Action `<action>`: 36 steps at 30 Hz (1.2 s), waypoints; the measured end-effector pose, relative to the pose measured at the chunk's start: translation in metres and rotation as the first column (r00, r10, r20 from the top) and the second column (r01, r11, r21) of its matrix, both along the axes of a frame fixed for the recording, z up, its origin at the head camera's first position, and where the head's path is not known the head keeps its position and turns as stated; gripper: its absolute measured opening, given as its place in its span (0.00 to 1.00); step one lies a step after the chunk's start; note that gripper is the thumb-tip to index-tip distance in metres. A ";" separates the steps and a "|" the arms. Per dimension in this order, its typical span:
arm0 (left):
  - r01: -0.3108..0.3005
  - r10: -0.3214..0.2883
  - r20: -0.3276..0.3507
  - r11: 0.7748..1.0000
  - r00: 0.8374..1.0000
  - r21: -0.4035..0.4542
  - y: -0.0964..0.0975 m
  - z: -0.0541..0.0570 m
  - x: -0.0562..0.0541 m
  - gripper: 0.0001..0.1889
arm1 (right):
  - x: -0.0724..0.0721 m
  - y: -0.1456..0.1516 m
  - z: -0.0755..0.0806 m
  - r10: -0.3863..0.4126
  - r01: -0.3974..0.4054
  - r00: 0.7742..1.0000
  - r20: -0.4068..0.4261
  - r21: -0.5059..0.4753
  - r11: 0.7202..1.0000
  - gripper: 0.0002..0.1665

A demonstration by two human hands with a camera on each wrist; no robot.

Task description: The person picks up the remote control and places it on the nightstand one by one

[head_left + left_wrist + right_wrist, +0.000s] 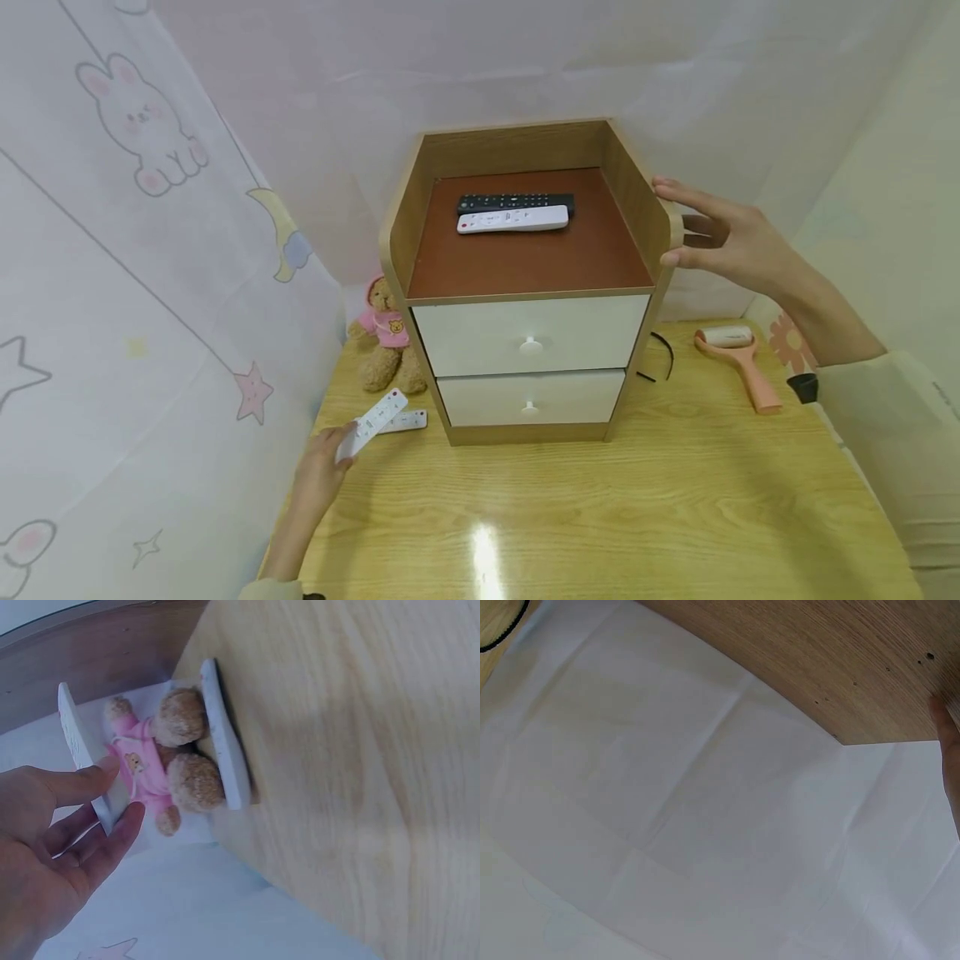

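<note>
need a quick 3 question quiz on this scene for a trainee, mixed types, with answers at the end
1. Pick one: what does the left grip hold?
a) a roller
b) a white remote
c) a drawer knob

2. True or false: the right grip is inside the upper drawer.

3. Count: how many remotes show in the head view?

Key:
1. b
2. False; it touches the right side of the cabinet.
3. Four: the held one, a second white remote on the table, and a third white remote and a dark remote on top of the cabinet.
</note>
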State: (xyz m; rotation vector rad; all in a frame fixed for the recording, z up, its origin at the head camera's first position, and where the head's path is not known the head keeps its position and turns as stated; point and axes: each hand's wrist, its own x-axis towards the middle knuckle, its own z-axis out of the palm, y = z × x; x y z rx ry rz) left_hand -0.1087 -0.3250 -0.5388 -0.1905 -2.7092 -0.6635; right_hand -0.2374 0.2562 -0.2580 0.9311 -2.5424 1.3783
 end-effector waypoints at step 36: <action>-0.015 0.080 -0.326 0.980 0.942 0.197 -0.004 0.117 -0.010 0.33 | 0.000 0.000 0.001 0.014 -0.014 1.000 0.023 -0.012 1.000 0.48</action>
